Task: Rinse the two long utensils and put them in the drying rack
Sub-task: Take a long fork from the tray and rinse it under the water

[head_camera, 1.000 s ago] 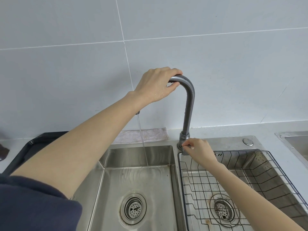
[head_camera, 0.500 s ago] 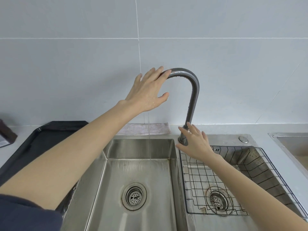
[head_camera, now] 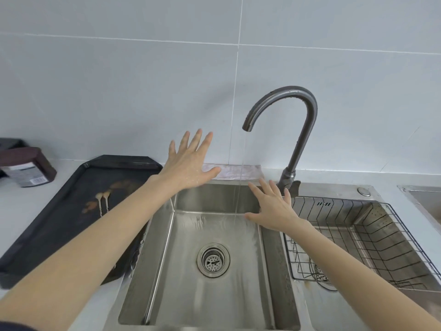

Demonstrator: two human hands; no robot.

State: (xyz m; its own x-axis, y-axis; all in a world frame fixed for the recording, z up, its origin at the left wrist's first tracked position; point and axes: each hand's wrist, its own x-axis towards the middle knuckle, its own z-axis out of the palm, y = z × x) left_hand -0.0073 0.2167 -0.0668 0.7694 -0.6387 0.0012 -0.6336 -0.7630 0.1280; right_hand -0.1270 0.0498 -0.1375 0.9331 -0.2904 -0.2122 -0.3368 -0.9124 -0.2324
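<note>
- Nearest, two bare forearms reach forward over the steel sink, the left one ending in a dark sleeve at the bottom left corner.
- The left sink basin (head_camera: 210,295) has a round drain strainer (head_camera: 213,259) in its floor; water spreads over the floor at the far end.
- The right basin holds a black wire drying rack (head_camera: 372,237), with nothing visible inside it.
- The right hand (head_camera: 274,206) is spread flat, fingers apart, holding nothing, above the divider between the basins, just right of the water stream.
- On the bench at the left lies a black tray (head_camera: 59,235); the two long utensils (head_camera: 103,201) lie side by side on it, heads pointing far, beside brownish smears.
- The left hand (head_camera: 191,163) is open wide, palm down, empty, above the far left corner of the left basin.
- A thin stream falls from the curved grey faucet (head_camera: 300,130) into the left basin.
- A pale cloth (head_camera: 238,172) lies along the wall behind the sink.
- A dark brown container (head_camera: 26,168) sits at the far left.
</note>
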